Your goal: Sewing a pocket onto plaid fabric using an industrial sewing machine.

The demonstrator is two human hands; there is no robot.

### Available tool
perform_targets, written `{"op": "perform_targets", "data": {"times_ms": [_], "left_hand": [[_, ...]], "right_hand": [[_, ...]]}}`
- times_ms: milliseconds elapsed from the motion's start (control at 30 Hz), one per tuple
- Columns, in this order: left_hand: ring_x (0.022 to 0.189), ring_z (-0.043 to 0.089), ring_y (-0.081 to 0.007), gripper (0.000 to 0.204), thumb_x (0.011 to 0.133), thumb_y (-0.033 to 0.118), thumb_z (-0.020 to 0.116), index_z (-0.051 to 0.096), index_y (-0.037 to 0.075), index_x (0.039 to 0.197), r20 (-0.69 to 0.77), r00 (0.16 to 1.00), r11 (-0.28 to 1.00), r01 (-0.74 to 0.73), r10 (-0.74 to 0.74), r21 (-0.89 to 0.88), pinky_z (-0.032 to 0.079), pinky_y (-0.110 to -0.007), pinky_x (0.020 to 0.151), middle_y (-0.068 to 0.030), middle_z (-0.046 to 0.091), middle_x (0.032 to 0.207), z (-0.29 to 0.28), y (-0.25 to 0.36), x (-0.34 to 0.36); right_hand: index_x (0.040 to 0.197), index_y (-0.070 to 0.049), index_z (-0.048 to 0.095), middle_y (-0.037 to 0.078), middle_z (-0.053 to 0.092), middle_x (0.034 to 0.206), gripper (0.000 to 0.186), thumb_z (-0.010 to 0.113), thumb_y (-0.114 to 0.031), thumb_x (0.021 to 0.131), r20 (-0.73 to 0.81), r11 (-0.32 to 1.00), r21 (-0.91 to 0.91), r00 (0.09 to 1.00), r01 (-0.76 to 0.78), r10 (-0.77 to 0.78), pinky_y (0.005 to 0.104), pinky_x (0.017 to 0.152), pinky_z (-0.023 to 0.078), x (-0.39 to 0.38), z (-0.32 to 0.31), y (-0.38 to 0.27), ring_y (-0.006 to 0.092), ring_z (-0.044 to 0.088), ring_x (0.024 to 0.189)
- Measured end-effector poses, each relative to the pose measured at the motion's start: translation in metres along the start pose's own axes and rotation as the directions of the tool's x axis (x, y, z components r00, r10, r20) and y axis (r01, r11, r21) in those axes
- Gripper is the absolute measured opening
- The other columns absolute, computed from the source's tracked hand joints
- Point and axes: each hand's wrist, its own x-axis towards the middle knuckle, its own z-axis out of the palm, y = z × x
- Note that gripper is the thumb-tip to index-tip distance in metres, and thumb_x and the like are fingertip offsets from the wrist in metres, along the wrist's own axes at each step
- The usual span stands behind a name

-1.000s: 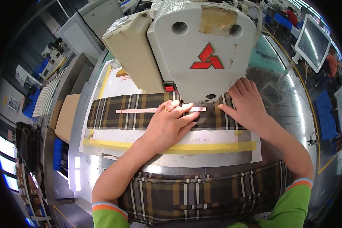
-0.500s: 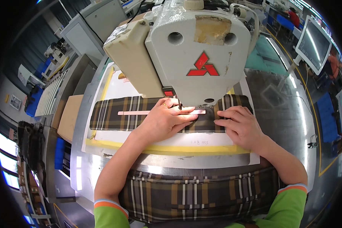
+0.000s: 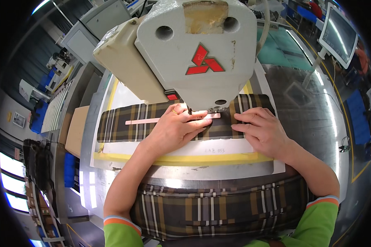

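A long plaid fabric panel [image 3: 119,127] lies flat on a white sheet [image 3: 181,147] edged with yellow tape, beneath the head of a sewing machine [image 3: 198,53]. Along its middle runs a narrow pale pink strip [image 3: 142,121]. My left hand [image 3: 176,126] rests on the strip with fingers stretched out, pressing it against the cloth beside the needle area. To the right of the machine head, my right hand [image 3: 263,131] lies with spread fingers on the panel's right part. The strip's middle is hidden under my left hand.
More plaid cloth [image 3: 218,208] hangs at the table's near edge. A cardboard piece [image 3: 76,131] stands left of the metal table [image 3: 313,123]. At the far right is a screen on a stand [image 3: 339,37]. The machine head hangs close above my hands.
The view has shifted, so the machine head appears further left and higher. Both hands stay on the panel in nearly the same places, and the strip still lies under my left hand.
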Motion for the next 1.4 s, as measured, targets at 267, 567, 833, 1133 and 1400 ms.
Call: {"op": "perform_targets", "data": {"times_ms": [267, 567, 833, 1133, 1400], "left_hand": [[0.075, 0.045, -0.0187, 0.033, 0.089, 0.016, 0.075, 0.074, 0.022, 0.121, -0.037, 0.998, 0.999, -0.048, 0.049, 0.011, 0.042, -0.032, 0.081, 0.0066, 0.071, 0.125, 0.002, -0.005, -0.003], [0.102, 0.056, -0.0209, 0.038, 0.086, 0.016, 0.074, 0.068, 0.021, 0.124, 0.043, 0.995, 0.991, -0.099, 0.095, 0.093, 0.046, -0.039, 0.100, 0.0097, 0.065, 0.127, -0.003, -0.010, -0.007], [0.085, 0.047, -0.0194, 0.037, 0.084, 0.010, 0.073, 0.073, 0.019, 0.120, 0.031, 0.996, 0.996, -0.083, 0.081, 0.035, 0.045, -0.032, 0.089, 0.0081, 0.066, 0.133, -0.005, -0.011, -0.005], [0.106, 0.058, -0.0214, 0.032, 0.088, 0.017, 0.073, 0.072, 0.021, 0.120, 0.024, 0.998, 0.997, -0.059, 0.058, 0.057, 0.049, -0.039, 0.092, 0.0042, 0.067, 0.105, 0.000, -0.014, -0.007], [0.094, 0.057, -0.0219, 0.033, 0.088, 0.018, 0.075, 0.072, 0.020, 0.120, 0.018, 0.997, 0.995, -0.078, 0.077, 0.060, 0.050, -0.038, 0.085, 0.0000, 0.056, 0.081, -0.001, -0.023, -0.001]], "right_hand": [[0.105, -0.008, 0.076, 0.005, 0.069, 0.120, 0.031, 0.065, 0.002, 0.077, 0.003, 1.000, -0.011, 1.000, -0.003, 0.003, 0.0381, 0.092, 0.049, 0.001, 0.001, -0.002, 0.0246, 0.061, 0.112], [0.119, -0.013, 0.073, 0.004, 0.066, 0.133, 0.040, 0.067, -0.004, 0.080, 0.136, 0.998, -0.063, 0.990, -0.022, 0.031, 0.0403, 0.102, 0.048, -0.003, -0.009, -0.005, 0.0236, 0.057, 0.123], [0.118, -0.011, 0.074, 0.007, 0.066, 0.133, 0.040, 0.065, 0.000, 0.080, 0.144, 0.999, -0.040, 0.989, -0.028, 0.033, 0.0413, 0.103, 0.048, 0.000, -0.010, -0.006, 0.0273, 0.057, 0.125], [0.118, -0.010, 0.073, 0.007, 0.066, 0.132, 0.038, 0.066, -0.001, 0.082, 0.137, 0.993, -0.116, 0.990, -0.001, 0.017, 0.0406, 0.102, 0.047, 0.000, -0.008, -0.011, 0.0268, 0.057, 0.124], [0.120, -0.010, 0.069, 0.005, 0.063, 0.133, 0.033, 0.070, -0.013, 0.087, 0.093, 0.981, -0.174, 0.991, -0.080, 0.098, 0.0413, 0.100, 0.047, -0.004, -0.023, 0.006, 0.0277, 0.056, 0.120]]}}
